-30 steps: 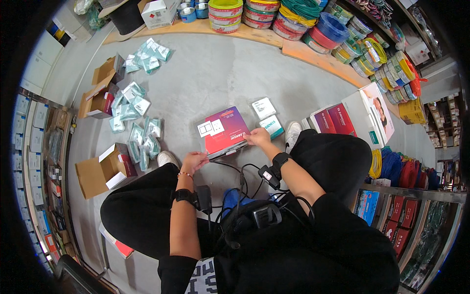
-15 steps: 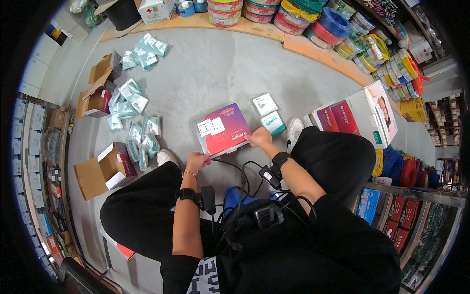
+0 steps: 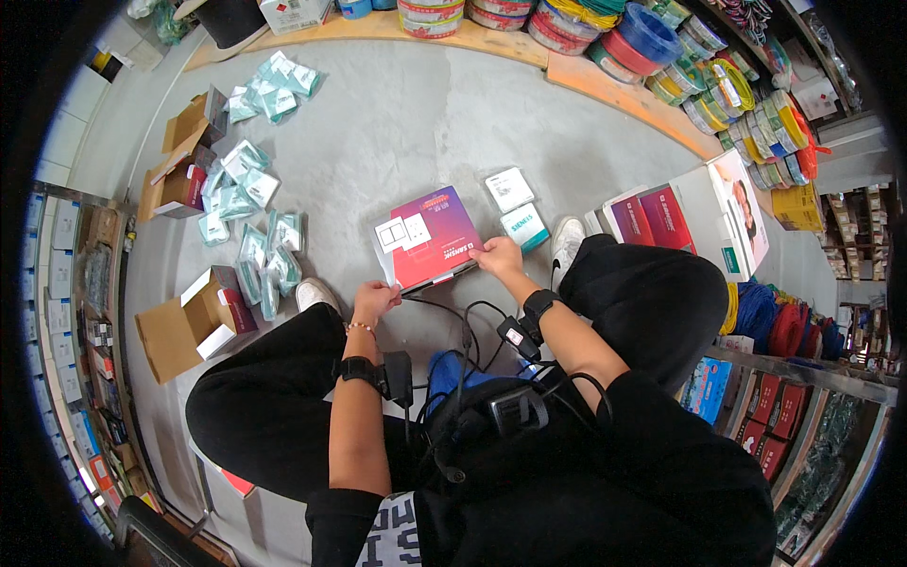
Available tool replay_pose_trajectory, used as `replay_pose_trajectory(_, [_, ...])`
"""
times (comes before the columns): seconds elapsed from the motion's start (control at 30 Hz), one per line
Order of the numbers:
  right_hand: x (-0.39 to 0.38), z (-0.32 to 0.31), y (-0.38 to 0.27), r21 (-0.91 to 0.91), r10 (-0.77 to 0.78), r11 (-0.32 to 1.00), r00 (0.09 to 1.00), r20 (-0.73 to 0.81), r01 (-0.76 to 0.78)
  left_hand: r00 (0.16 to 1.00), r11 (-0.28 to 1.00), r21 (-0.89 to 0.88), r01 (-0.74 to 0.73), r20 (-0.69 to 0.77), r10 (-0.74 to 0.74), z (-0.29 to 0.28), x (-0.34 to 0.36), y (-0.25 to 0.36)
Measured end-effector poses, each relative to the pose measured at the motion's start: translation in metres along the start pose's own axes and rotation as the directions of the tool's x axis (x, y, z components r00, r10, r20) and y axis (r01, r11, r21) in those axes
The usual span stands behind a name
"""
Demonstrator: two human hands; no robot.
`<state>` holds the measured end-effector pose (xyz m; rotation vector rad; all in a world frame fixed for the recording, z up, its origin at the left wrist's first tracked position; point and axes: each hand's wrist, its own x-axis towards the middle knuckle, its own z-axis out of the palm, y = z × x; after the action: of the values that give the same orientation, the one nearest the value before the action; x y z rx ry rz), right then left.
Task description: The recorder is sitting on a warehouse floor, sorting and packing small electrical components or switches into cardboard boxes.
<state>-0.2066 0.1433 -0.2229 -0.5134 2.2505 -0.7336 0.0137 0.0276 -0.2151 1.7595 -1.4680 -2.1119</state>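
A red and purple cardboard box [image 3: 437, 248] with pictures of white switch plates lies on the floor between my feet. My left hand [image 3: 376, 300] pinches its near left corner. At its near right edge, my right hand [image 3: 499, 256] has its thumb over the top and the other fingers curled at the side. Just beyond the right hand are two wrapped flat packets, a white one [image 3: 510, 189] and a white and teal one [image 3: 525, 226]. What lies inside the box is hidden.
On the left are opened cardboard boxes [image 3: 196, 323] beside piles of wrapped teal and white packets [image 3: 238, 186]. A large white carton [image 3: 738, 215] holding red boxes [image 3: 666, 221] stands at right. Black cables [image 3: 470, 331] hang before me. Wire coils [image 3: 645, 42] line the far edge.
The view has shifted slightly. My left hand has moved a little up along the box's near left corner; the right hand keeps its hold, and the box stays nearly in place.
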Motion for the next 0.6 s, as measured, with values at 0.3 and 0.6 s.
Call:
replay_pose_trajectory(0.3, [-0.0004, 0.0031, 0.0026, 0.049, -0.054, 0.997, 0.998, -0.042, 0.056, 0.999, 0.997, 0.064, -0.048, -0.01, 0.049, -0.0014, -0.0015, -0.0014])
replay_pose_trajectory(0.6, [-0.0027, 0.0038, 0.003, 0.106, -0.166, 0.979, 0.983, -0.081, 0.174, 0.994, 0.991, 0.113, -0.077, -0.068, 0.085, 0.0006, -0.0063, 0.0024])
